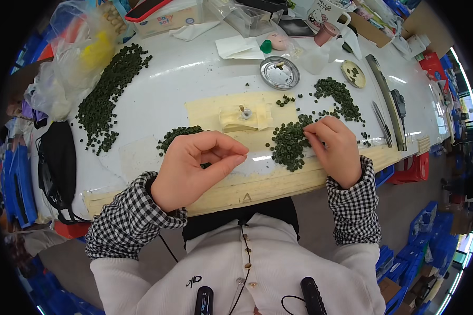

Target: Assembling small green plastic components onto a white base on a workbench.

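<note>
My left hand is raised over the table's near edge, thumb and forefinger pinched together; whatever lies between the tips is too small to tell. Behind it shows part of a pile of small dark green ring-shaped parts. My right hand pinches at the right side of a nearer heap of the same green parts, and its fingertips hide what they hold. Between and beyond both hands sits a block wrapped in yellowish tape, with a small pale upright piece on top.
More green parts form a long pile at left and a scatter at right. Around them are a round metal lid, a pale yellow dish, tweezers, a long bar, a plastic bag and a black cloth item.
</note>
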Demonstrator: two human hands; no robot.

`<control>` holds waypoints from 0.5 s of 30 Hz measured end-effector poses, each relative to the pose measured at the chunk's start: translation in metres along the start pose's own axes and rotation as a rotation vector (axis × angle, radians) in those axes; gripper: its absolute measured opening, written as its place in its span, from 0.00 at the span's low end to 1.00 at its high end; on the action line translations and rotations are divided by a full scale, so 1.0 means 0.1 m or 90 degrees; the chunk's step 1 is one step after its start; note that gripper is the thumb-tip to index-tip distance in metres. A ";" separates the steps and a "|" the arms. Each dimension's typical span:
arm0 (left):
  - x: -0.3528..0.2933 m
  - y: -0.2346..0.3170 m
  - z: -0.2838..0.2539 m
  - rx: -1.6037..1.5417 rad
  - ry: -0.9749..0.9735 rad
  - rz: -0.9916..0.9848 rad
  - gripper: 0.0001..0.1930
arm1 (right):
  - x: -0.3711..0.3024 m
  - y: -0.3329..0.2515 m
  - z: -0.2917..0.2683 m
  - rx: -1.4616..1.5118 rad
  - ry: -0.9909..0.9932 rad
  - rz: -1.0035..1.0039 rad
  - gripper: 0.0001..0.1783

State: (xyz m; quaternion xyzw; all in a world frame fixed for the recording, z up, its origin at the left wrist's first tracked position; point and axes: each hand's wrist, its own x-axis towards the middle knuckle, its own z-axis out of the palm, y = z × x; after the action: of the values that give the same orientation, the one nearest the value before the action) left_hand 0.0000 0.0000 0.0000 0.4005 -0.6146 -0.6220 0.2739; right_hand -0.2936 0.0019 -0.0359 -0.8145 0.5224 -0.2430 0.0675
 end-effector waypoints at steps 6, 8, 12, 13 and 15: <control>0.01 0.01 -0.01 -0.188 -0.024 -0.030 0.11 | 0.04 -0.02 0.00 -0.006 0.054 0.002 0.05; 0.01 0.04 -0.02 -0.209 -0.033 -0.032 0.09 | 0.01 0.00 -0.04 0.058 0.089 0.053 0.05; -0.03 0.04 -0.03 -0.215 -0.048 -0.008 0.09 | 0.06 -0.37 -0.33 0.156 0.123 0.054 0.09; -0.02 0.03 -0.05 -0.211 -0.047 0.000 0.09 | 0.09 -0.49 -0.39 0.169 0.117 0.025 0.09; 0.00 0.00 -0.07 -0.239 -0.028 0.000 0.09 | 0.14 -0.67 -0.44 0.193 0.108 -0.033 0.10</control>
State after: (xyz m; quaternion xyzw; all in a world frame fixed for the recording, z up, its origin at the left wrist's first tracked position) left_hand 0.0061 -0.0036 0.0011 0.3287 -0.4938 -0.7342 0.3303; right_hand -0.2549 0.0257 0.0309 -0.7846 0.4623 -0.3889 0.1390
